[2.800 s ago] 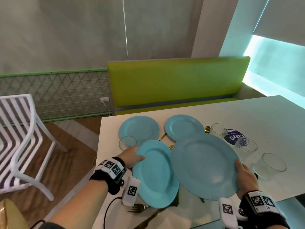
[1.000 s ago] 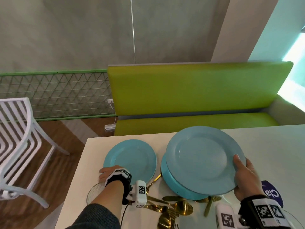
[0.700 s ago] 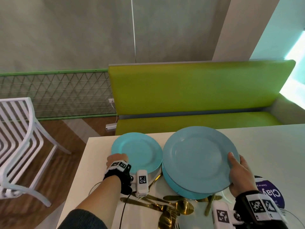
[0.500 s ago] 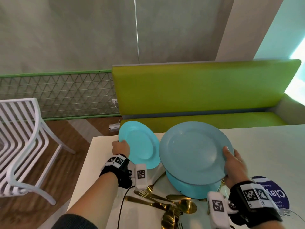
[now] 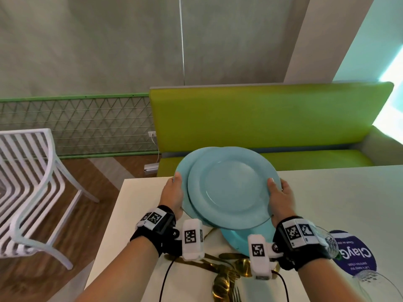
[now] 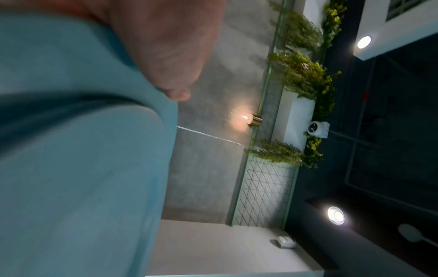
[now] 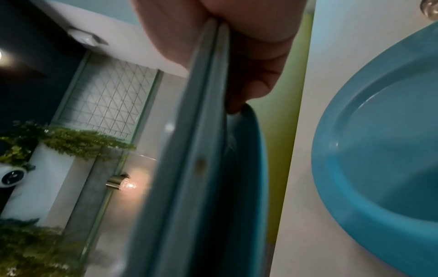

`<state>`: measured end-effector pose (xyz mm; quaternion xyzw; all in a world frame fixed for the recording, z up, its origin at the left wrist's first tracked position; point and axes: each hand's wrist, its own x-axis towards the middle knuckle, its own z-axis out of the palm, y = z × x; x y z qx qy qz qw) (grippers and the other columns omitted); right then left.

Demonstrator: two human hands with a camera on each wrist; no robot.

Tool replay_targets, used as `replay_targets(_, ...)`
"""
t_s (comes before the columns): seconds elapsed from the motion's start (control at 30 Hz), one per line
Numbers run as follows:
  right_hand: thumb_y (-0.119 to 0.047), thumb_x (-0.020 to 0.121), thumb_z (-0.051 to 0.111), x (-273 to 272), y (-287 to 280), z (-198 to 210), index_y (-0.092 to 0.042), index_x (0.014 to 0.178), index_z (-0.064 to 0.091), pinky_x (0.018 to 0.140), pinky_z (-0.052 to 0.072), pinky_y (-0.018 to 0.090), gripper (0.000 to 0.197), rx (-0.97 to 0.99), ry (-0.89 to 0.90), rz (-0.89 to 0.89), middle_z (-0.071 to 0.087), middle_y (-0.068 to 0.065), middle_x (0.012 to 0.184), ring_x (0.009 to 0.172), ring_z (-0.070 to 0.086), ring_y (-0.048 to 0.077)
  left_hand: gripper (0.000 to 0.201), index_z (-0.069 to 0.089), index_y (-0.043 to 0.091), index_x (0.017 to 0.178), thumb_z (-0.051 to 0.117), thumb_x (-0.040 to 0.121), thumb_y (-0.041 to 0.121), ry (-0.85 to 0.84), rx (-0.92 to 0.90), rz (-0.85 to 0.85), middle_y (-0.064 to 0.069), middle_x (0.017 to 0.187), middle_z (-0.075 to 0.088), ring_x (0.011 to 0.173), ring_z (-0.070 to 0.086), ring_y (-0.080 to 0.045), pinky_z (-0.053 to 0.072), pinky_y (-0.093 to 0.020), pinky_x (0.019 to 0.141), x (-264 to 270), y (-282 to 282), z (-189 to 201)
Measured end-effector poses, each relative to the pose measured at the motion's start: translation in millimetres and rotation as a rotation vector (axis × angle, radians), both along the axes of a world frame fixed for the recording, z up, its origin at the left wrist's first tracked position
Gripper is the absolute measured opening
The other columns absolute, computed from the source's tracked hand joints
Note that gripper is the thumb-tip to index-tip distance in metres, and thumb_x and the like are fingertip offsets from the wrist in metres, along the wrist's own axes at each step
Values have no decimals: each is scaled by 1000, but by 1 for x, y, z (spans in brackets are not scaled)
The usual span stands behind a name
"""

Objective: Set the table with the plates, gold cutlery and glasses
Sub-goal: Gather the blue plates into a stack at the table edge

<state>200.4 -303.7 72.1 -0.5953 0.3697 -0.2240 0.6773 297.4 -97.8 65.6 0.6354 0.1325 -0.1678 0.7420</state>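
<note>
Both hands hold light blue plates up over the white table (image 5: 327,192). My right hand (image 5: 277,190) pinches the right rim of the large top plate (image 5: 231,188), thumb on top. In the right wrist view two thin rims (image 7: 208,131) lie pressed together between thumb and fingers. My left hand (image 5: 177,186) grips the left rim of a plate (image 5: 182,182) tucked under it; the left wrist view shows the thumb (image 6: 166,56) on that rim (image 6: 71,168). Another blue plate (image 5: 237,243) lies on the table below. Gold cutlery (image 5: 224,273) lies near the front edge.
Two clear glasses (image 5: 327,243) (image 5: 375,288) stand at the right by a round purple sticker (image 5: 353,256). A green bench (image 5: 261,118) runs behind the table. A white slatted chair (image 5: 32,182) stands on the wooden floor at the left.
My left hand lifted the smaller plate off the table and carried it right, under the plate in my right hand. Both hands now hold the plates together, higher over the table.
</note>
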Motion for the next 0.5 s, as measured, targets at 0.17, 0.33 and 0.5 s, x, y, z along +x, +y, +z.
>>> replay_targets(0.17, -31, 90, 54, -1, -2, -12, -26, 107, 59, 91, 50, 52, 18, -162, 118, 89, 66, 5, 107, 99, 62, 30, 49, 59, 13, 117, 62, 78, 42, 8, -136, -108, -13, 116, 67, 102, 64, -31, 52, -50, 91, -17, 0, 3)
replay_targets(0.33, -40, 95, 43, -10, -6, -16, -24, 77, 63, 86, 49, 51, 31, -270, 206, 166, 64, 4, 85, 87, 59, 29, 45, 52, 6, 126, 64, 83, 2, 18, -186, -77, -19, 118, 62, 91, 63, -34, 54, -46, 80, -16, 6, -1)
replay_targets(0.5, -41, 94, 45, -40, -19, -54, -9, 129, 52, 100, 41, 41, 48, -442, 771, 262, 54, 19, 127, 117, 51, 35, 17, 55, 12, 101, 57, 88, 2, 5, -166, 84, -15, 108, 60, 74, 60, -26, 52, -37, 68, -12, 18, -6)
